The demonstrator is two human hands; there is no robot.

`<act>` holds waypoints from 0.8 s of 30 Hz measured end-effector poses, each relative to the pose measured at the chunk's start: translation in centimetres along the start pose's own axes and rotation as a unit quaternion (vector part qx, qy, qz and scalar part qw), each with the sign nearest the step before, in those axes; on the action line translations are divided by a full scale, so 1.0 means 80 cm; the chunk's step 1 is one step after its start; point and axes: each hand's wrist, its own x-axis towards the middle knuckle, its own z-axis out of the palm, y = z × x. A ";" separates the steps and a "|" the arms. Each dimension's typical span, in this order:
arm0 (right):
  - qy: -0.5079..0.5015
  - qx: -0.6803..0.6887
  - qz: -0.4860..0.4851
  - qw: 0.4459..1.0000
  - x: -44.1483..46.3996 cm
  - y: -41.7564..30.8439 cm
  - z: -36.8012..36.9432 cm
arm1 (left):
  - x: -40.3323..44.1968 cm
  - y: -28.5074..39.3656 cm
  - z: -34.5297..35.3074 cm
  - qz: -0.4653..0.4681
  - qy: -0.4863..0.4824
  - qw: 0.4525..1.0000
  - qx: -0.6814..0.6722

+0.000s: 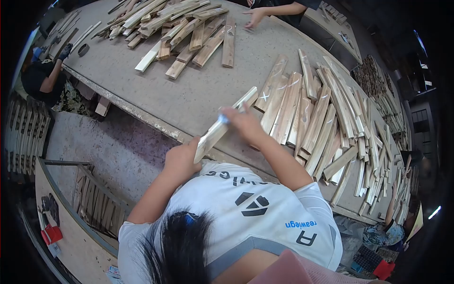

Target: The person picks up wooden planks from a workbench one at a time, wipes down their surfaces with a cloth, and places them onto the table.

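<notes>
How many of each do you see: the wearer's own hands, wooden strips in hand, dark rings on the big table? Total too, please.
Wearer's hands: 2 (left hand, right hand)
Wooden strip in hand: 1
Dark ring: 1
Total: 4
Piled strips left out; they overlap too much to count.

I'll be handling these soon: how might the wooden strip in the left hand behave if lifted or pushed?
The wooden strip is probably stiff: it runs straight from the left hand without visible sag. Being slim, it is likely fairly light. Its flat face suggests it would slide rather than roll.
</notes>
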 end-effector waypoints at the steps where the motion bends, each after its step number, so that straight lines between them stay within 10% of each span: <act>1: 0.000 -0.002 0.000 1.000 0.001 0.023 0.004 | -0.001 -0.001 0.004 0.001 0.001 1.000 -0.001; 3: 0.082 -0.042 0.146 0.985 -0.001 0.054 0.011 | -0.002 -0.002 0.012 -0.002 0.016 1.000 0.024; 9: -0.038 0.149 -0.094 0.984 -0.009 -0.031 -0.005 | -0.011 -0.009 0.023 0.017 0.039 0.999 -0.008; 11: 0.007 0.053 0.111 0.992 -0.004 0.040 0.014 | -0.016 0.005 0.008 -0.012 0.006 0.999 -0.051; 14: 0.020 0.036 0.123 0.992 -0.012 0.031 0.015 | -0.020 0.004 0.023 -0.020 0.026 0.988 -0.151; 18: -0.019 0.160 -0.094 0.982 -0.031 -0.049 0.013 | -0.029 0.005 0.030 -0.043 0.015 0.948 -0.314; 24: -0.023 0.033 0.077 0.996 -0.009 0.028 0.018 | -0.037 0.016 0.050 -0.065 0.044 0.946 -0.313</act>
